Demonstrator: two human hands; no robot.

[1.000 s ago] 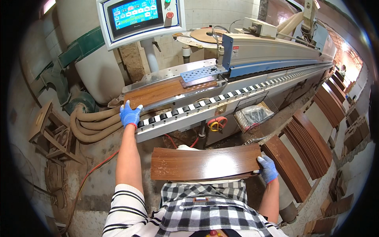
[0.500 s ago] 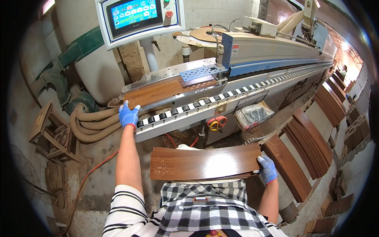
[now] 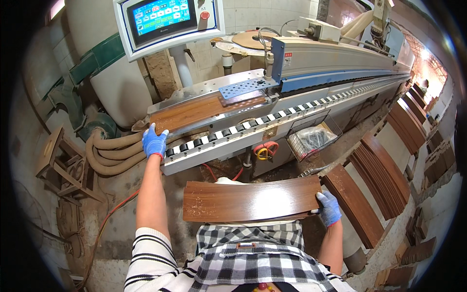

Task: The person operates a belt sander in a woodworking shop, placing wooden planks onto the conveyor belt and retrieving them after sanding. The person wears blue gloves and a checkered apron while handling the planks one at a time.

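Observation:
At the left end of the machine's infeed lies a brown wood-grain board [image 3: 189, 111], its far end beneath a blue perforated plate [image 3: 248, 88]. My left hand [image 3: 154, 142], in a blue and white glove, touches the board's near left corner with thumb and fingers spread. Across my lap rest wood-grain boards [image 3: 228, 202], one on another, with dust on the left part of the top one. My right hand [image 3: 329, 208], gloved alike, grips their right end, thumb on top and fingers partly hidden.
A roller rail [image 3: 233, 132] runs along the machine toward the far right. Above stands a control screen [image 3: 163, 19]. Stacked boards [image 3: 379, 175] lie on supports at my right. Thick hoses [image 3: 116, 158] and a wooden stool [image 3: 56, 160] are at left. A wire basket [image 3: 314, 138] hangs below the rail.
The view has shifted slightly, so the machine and screen sit a little further left. Both hands keep their places on the boards.

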